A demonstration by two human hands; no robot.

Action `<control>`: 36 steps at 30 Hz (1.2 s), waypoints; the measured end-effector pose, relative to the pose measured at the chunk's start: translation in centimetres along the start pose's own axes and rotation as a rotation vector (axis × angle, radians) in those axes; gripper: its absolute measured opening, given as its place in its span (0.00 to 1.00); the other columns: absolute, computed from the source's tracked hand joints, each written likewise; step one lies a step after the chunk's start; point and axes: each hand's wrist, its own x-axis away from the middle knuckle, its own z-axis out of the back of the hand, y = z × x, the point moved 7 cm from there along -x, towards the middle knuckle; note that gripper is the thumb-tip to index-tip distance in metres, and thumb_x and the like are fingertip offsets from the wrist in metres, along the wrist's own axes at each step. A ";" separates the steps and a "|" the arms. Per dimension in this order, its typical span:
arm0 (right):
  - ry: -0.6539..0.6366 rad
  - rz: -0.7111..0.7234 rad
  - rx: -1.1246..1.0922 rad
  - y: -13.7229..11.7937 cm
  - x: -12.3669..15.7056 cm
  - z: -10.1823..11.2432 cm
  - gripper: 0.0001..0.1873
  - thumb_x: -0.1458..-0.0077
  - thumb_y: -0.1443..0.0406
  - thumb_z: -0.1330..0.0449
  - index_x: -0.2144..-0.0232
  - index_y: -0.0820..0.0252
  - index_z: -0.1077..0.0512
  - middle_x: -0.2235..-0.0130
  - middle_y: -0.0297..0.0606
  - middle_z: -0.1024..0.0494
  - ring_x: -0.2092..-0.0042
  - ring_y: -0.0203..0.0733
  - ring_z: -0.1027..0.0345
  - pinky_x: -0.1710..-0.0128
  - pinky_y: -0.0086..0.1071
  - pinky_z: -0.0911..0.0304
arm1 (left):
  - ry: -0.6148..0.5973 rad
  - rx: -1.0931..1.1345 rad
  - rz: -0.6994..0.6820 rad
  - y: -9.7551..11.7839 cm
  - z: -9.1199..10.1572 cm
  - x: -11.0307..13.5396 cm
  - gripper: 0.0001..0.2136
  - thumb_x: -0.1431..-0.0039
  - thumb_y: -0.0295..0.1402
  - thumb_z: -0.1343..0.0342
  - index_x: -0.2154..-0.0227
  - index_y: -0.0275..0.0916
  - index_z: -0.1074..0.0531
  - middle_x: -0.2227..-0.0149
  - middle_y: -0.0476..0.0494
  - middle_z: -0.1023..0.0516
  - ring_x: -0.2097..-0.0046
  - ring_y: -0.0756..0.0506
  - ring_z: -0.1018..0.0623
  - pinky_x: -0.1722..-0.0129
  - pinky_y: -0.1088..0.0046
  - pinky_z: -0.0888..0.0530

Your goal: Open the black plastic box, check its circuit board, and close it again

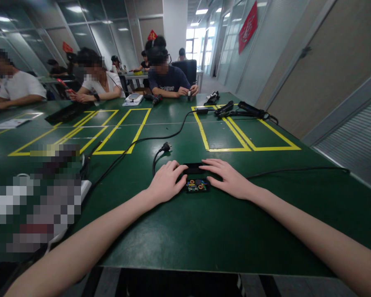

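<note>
An opened black adapter case lies on the green table in front of me. Its lower half shows a circuit board with copper-coloured ring coils. Just beyond it is a long black cover. My left hand is at the left ends of both pieces, index finger at the cover and thumb by the board. My right hand reaches in from the right with fingers stretched and apart, fingertips at the cover's right end and thumb beside the board. Neither hand visibly closes around a piece. A black plug on a short cord lies beyond my left hand.
Black cables cross the table, which has yellow tape outlines. A bundled black device with cord lies far right. At left are a white power strip and blurred items. Several people sit opposite, beside a drill.
</note>
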 end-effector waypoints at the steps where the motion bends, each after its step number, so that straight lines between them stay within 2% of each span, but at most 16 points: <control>1: 0.007 0.013 -0.020 -0.2 0.0 0.1 0.19 0.34 0.61 0.44 0.43 0.52 0.24 0.36 0.47 0.27 0.34 0.57 0.36 0.35 0.62 0.42 | -0.005 0.008 -0.011 0.0 -0.1 0.0 0.13 0.29 0.34 0.50 0.48 0.40 0.26 0.55 0.40 0.25 0.53 0.40 0.24 0.50 0.61 0.25; 5: 0.024 0.053 -0.103 -1.0 -0.1 0.4 0.14 0.34 0.62 0.44 0.53 0.52 0.20 0.43 0.44 0.21 0.40 0.54 0.29 0.39 0.57 0.36 | -0.016 0.061 -0.057 0.3 -0.2 -0.1 0.11 0.28 0.32 0.51 0.55 0.39 0.23 0.57 0.40 0.23 0.55 0.40 0.24 0.52 0.62 0.25; 8: 0.045 0.028 -0.162 -1.3 -0.1 0.8 0.13 0.33 0.61 0.44 0.55 0.52 0.19 0.45 0.44 0.20 0.42 0.53 0.28 0.40 0.54 0.34 | -0.011 0.088 -0.061 0.4 0.1 0.0 0.11 0.27 0.32 0.51 0.58 0.40 0.22 0.58 0.41 0.21 0.56 0.42 0.23 0.53 0.64 0.25; 13: 0.082 -0.045 -0.280 -1.3 -0.1 0.9 0.12 0.35 0.59 0.41 0.57 0.52 0.18 0.44 0.43 0.20 0.43 0.51 0.26 0.39 0.51 0.33 | 0.031 0.138 0.000 0.2 0.5 0.1 0.09 0.30 0.31 0.46 0.63 0.40 0.20 0.64 0.44 0.20 0.59 0.43 0.22 0.55 0.67 0.26; 20: 0.154 -0.077 -0.418 -1.5 -0.2 1.1 0.09 0.38 0.62 0.39 0.60 0.55 0.19 0.45 0.43 0.20 0.44 0.50 0.26 0.41 0.49 0.31 | 0.042 0.304 0.142 -0.8 0.4 0.0 0.04 0.36 0.31 0.38 0.67 0.40 0.20 0.68 0.48 0.18 0.66 0.46 0.21 0.63 0.71 0.28; 22: 0.161 -0.091 -0.464 -1.4 -0.2 1.0 0.09 0.39 0.63 0.39 0.60 0.56 0.19 0.45 0.44 0.21 0.44 0.50 0.25 0.43 0.48 0.28 | 0.064 0.387 0.192 -1.1 0.4 0.1 0.03 0.38 0.30 0.36 0.67 0.39 0.22 0.69 0.49 0.18 0.68 0.48 0.21 0.65 0.73 0.29; 25: 0.180 -0.113 -0.527 -1.1 -0.2 0.9 0.11 0.41 0.63 0.38 0.57 0.56 0.20 0.45 0.44 0.21 0.49 0.48 0.24 0.47 0.46 0.25 | 0.100 0.519 0.253 -1.4 0.5 0.3 0.07 0.41 0.29 0.35 0.68 0.39 0.29 0.72 0.53 0.19 0.70 0.49 0.21 0.68 0.75 0.30; 28: 0.168 -0.166 -0.576 -0.7 -0.2 0.6 0.17 0.43 0.64 0.36 0.51 0.56 0.22 0.51 0.42 0.19 0.55 0.45 0.22 0.48 0.45 0.24 | 0.117 0.602 0.276 -1.5 0.6 0.4 0.10 0.43 0.30 0.35 0.68 0.41 0.33 0.75 0.56 0.20 0.72 0.50 0.23 0.69 0.76 0.31; 31: 0.139 -0.211 -0.616 -0.6 -0.2 0.3 0.21 0.44 0.64 0.35 0.47 0.56 0.23 0.51 0.42 0.18 0.55 0.45 0.22 0.48 0.45 0.23 | 0.122 0.650 0.282 -1.4 0.7 0.3 0.10 0.44 0.29 0.35 0.66 0.41 0.33 0.76 0.56 0.20 0.74 0.50 0.24 0.69 0.76 0.30; 33: 0.143 -0.212 -0.629 -0.6 -0.1 0.4 0.22 0.45 0.64 0.35 0.47 0.55 0.23 0.47 0.43 0.19 0.54 0.45 0.22 0.49 0.45 0.23 | 0.118 0.673 0.288 -1.3 0.7 0.3 0.10 0.44 0.29 0.35 0.63 0.41 0.31 0.76 0.56 0.20 0.74 0.50 0.24 0.69 0.76 0.30; 36: 0.158 -0.187 -0.622 -0.6 -0.1 0.5 0.21 0.44 0.63 0.36 0.48 0.55 0.22 0.47 0.43 0.20 0.53 0.45 0.23 0.48 0.44 0.23 | 0.097 0.702 0.298 -1.3 0.7 0.3 0.11 0.45 0.29 0.35 0.60 0.40 0.28 0.76 0.56 0.20 0.74 0.50 0.23 0.70 0.76 0.30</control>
